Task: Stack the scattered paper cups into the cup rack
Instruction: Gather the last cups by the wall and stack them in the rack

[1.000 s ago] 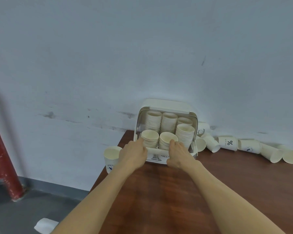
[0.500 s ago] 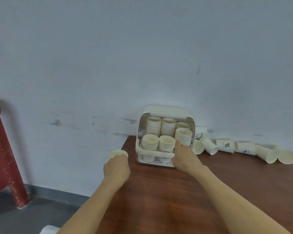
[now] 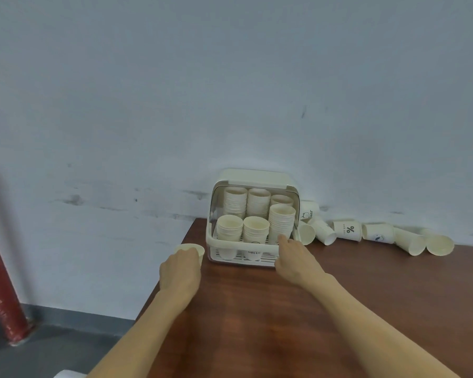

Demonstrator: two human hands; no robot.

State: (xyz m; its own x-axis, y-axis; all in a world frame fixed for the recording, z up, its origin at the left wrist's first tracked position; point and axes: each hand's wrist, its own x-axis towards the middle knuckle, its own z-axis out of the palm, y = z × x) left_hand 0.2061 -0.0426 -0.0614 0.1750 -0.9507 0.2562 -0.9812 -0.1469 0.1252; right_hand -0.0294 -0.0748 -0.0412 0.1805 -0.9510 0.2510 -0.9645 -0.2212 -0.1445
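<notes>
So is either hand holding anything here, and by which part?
The left hand grips a paper cup by its side wall. The right hand rests against the cup rack, holding nothing.

Head-worn view, facing forward and down, table [image 3: 257, 323] near

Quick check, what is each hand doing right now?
Left hand: gripping an upright paper cup at the table's left edge.
Right hand: holding nothing, fingers touching the front of the cup rack.

Wooden table [image 3: 284, 323], red post [image 3: 0, 296]
</notes>
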